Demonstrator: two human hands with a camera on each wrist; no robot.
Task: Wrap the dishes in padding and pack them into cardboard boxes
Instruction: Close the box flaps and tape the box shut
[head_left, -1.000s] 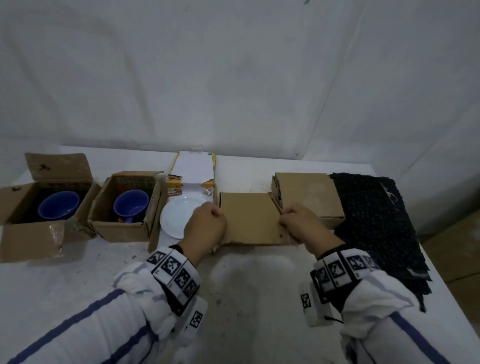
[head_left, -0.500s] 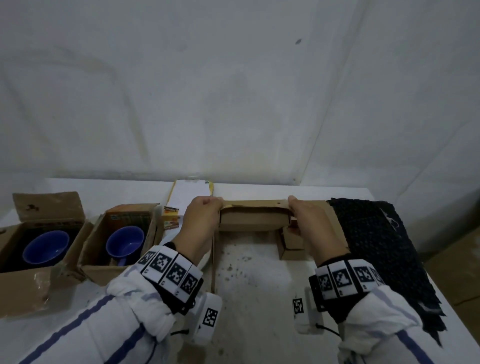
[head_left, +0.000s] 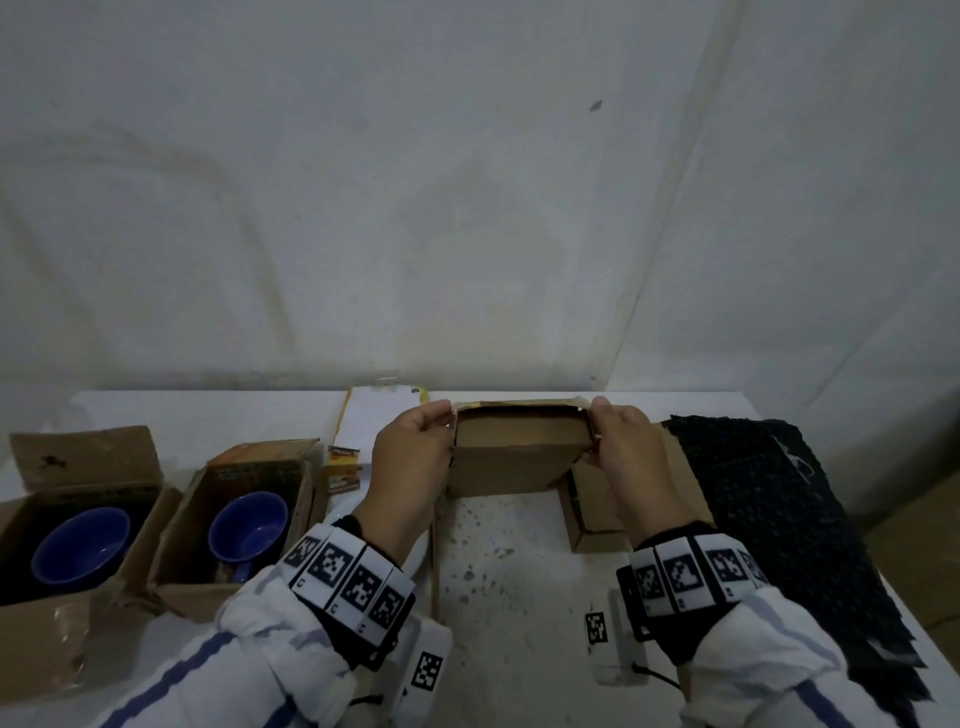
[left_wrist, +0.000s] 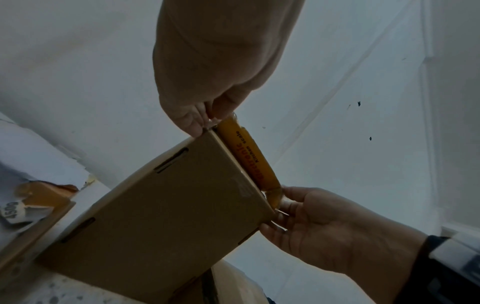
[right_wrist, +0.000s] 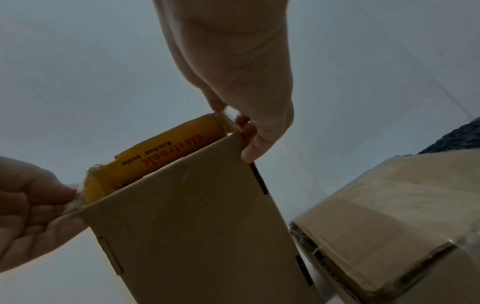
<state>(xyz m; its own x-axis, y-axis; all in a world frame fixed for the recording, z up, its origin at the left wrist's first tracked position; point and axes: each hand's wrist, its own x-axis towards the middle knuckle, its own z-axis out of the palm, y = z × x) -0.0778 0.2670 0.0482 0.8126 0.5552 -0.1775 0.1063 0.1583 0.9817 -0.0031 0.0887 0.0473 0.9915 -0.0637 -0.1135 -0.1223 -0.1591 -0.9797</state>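
A flat brown cardboard box stands tilted up on the table's middle, its top edge raised. My left hand pinches its upper left corner and my right hand pinches the upper right one. In the left wrist view, the left hand and right hand hold the box by a yellow flap printed "electronic kitchen scale". The right wrist view shows that flap curling over the box. A white plate lies mostly hidden under my left wrist. Black padding lies at the right.
Two open cardboard boxes stand at the left, each with a blue cup inside. A closed brown box sits behind my right hand. A white-and-yellow flat carton lies at the back.
The flat box lay on the table under both hands a second ago. Both hands have raised its far edge, so it now stands tilted with the yellow flap showing.
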